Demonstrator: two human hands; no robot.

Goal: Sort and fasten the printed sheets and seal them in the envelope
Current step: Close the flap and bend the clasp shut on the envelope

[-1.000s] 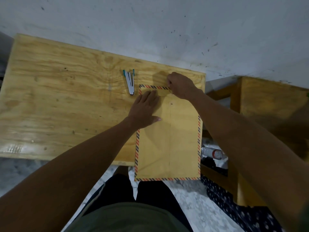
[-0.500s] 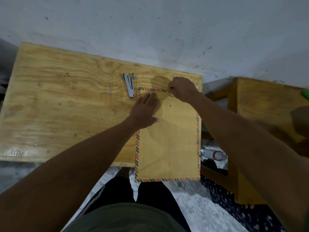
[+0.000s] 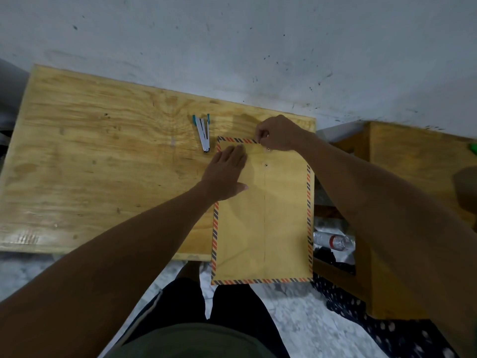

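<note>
- right hand (image 3: 280,134): fingers curled, pinching at the flap's far edge of the envelope (image 3: 260,223), just above the upper eyelet. Looks like string or tab work at the clasp; what exactly sits between the fingertips is too small to tell.
- left hand (image 3: 227,174): flat, fingers straight and together, pressing the envelope's upper left area down onto the table (image 3: 103,161).
- envelope: brown, striped border, lies lengthwise near the table's right edge. Far end close to the far right corner, near end overhangs the near edge above the person's lap.
- 2 eyelets visible on the centre seam below the flap.
- sheets: not visible. Judgement: they are inside, so this is the sealing step, task nearly done.
- handling, judged: light, thin paper, bends easily, slides on smooth plywood. The overhanging end will droop or tip if the press lifts.
- hold points: keep the flat palm on the body near the flap, work the closure with fingertips only. Don't pull at the eyelets, paper around them may tear.
- stapler (image 3: 202,133): lying on the table just left of the envelope's far left corner, apart from both hands.
</note>
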